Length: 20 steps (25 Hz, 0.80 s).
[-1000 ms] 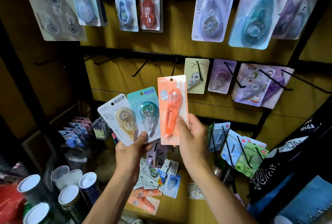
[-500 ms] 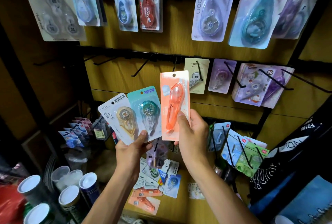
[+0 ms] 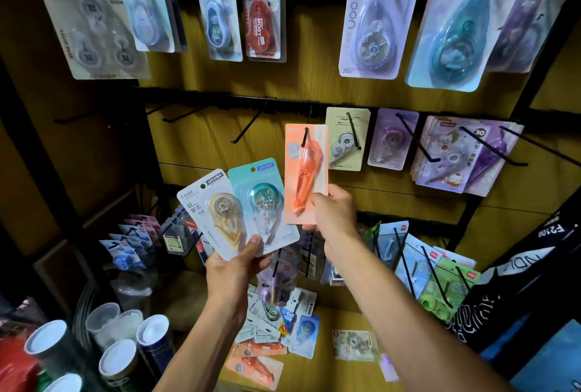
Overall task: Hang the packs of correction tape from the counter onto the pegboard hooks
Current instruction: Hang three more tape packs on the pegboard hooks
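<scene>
On the pegboard [image 3: 201, 146] many packs hang; more packs [image 3: 270, 328] lie on the counter [image 3: 333, 310] below. Your left hand [image 3: 232, 269] holds two packs fanned — the white pack [image 3: 213, 212] and the teal pack [image 3: 265, 203]. Your right hand [image 3: 334, 212] pinches the orange pack [image 3: 303, 171] at its lower edge — a hook [image 3: 304, 137] crosses its top.
</scene>
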{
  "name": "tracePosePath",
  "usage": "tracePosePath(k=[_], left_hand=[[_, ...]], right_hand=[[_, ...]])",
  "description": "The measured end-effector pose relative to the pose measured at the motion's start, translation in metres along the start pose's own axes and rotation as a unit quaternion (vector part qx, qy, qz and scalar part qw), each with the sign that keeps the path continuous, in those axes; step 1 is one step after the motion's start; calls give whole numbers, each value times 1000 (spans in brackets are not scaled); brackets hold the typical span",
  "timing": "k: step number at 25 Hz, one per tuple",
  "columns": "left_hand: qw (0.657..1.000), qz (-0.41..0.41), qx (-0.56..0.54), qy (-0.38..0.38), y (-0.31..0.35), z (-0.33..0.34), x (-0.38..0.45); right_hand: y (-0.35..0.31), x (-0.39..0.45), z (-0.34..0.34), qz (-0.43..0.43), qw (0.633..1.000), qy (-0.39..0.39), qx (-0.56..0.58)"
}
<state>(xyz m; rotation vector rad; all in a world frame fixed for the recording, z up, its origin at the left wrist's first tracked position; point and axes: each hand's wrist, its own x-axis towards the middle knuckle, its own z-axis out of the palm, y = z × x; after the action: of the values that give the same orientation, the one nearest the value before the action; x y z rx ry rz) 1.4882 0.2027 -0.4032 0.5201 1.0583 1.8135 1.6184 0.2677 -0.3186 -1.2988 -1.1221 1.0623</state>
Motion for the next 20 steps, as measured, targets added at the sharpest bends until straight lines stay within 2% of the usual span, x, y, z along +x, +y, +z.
tracePosePath(k=[10,14,16,18,20], left_hand=[[999,-17,39,-23,-6,-4,46],[998,-25,38,-46,-1,2,44],[998,-28,24,-43,1,4,40],[999,-31,4,-44,4,7,35],[998,-34,9,-53,3,10,27]], right_hand=[[-22,117,33,63,996,40,47],[-5,121,42,148,981,31,119],[11,97,42,185,976,-27,111],[27,68,30,203,965,-121,112],[34,36,9,176,956,-212,102]])
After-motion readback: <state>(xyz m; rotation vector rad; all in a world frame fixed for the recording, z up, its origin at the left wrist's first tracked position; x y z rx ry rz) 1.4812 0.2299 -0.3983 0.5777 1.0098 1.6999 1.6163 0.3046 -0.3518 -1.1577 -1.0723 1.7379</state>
